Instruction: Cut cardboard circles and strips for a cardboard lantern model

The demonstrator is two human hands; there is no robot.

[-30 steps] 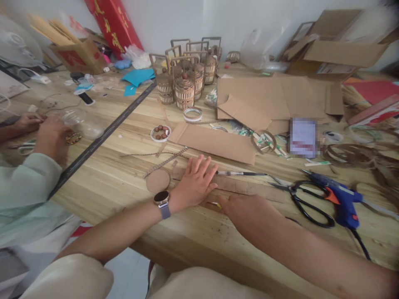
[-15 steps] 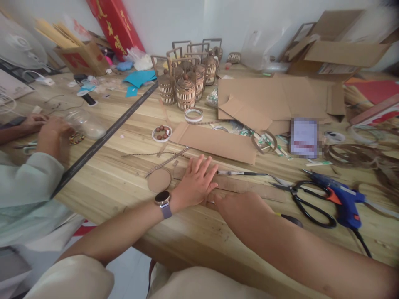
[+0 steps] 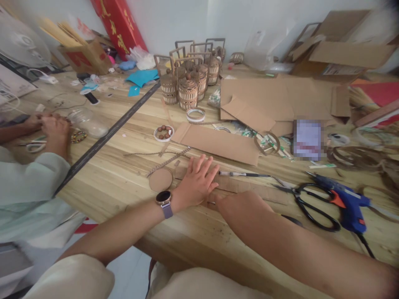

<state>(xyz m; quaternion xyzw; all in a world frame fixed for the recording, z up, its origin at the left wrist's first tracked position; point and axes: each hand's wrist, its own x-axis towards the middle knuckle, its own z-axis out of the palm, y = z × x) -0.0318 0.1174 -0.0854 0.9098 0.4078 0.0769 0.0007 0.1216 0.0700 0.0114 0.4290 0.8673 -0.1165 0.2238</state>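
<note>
My left hand (image 3: 198,180) lies flat with its fingers spread, pressing on a brown strip (image 3: 258,190) on the table. Close beside its thumb is my right hand (image 3: 227,201), turned down against the near edge of the strip; its fingers are mostly hidden under the hand, and a small shiny bit shows by them. A cardboard disc (image 3: 160,180) lies left of my left hand. Just beyond the strip is a pen (image 3: 243,174). Black-handled scissors (image 3: 314,207) and a blue glue gun (image 3: 349,203) rest to the right.
Small woven baskets (image 3: 188,93) with handles stand at the back. Cardboard sheets (image 3: 258,95) and a ring of brown beads (image 3: 163,133) lie beyond my hands. At the left, another person's hands (image 3: 56,126) are near a clear plastic jar (image 3: 89,123).
The view has shifted slightly, so the table objects appear a little further right. Both my hands keep nearly the same pose on the strip. The other person's hands have moved slightly.
</note>
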